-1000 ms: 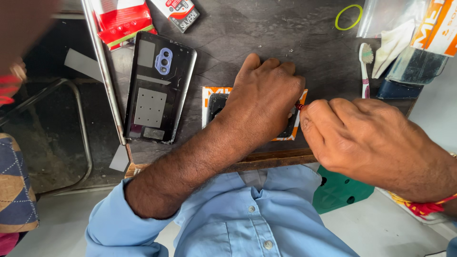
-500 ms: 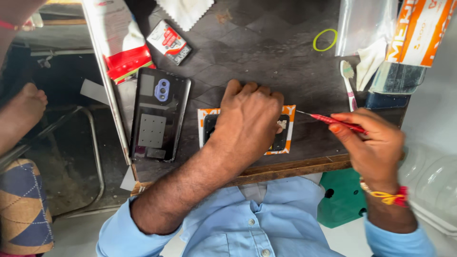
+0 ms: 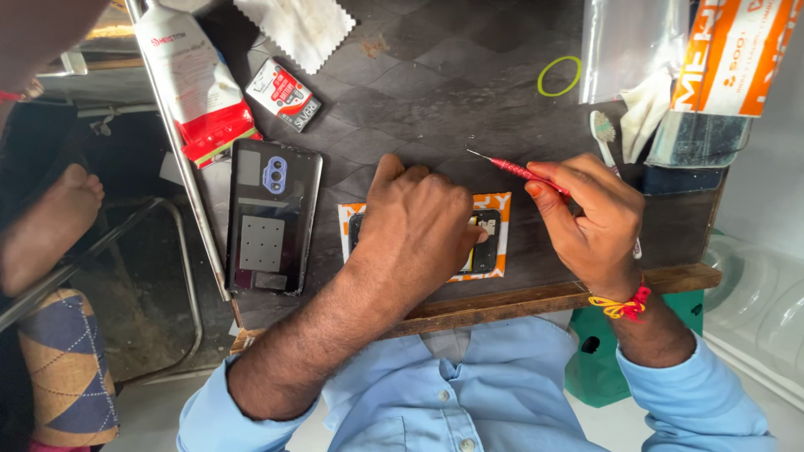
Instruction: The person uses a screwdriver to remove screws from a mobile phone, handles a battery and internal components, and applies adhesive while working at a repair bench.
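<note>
right hand point(image 3: 590, 222) – grips red tool point(image 3: 515, 170) | tip points up-left, seemingly

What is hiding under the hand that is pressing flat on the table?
Under the left hand lies a dark phone on an orange-edged mat. Only its ends show; the middle is covered.

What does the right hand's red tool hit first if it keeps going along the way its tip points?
Probably nothing close. The right hand holds the red tool with its tip aimed up-left over bare dark tabletop. The nearest thing along that line looks like the white cloth, though depth is unclear.
</note>
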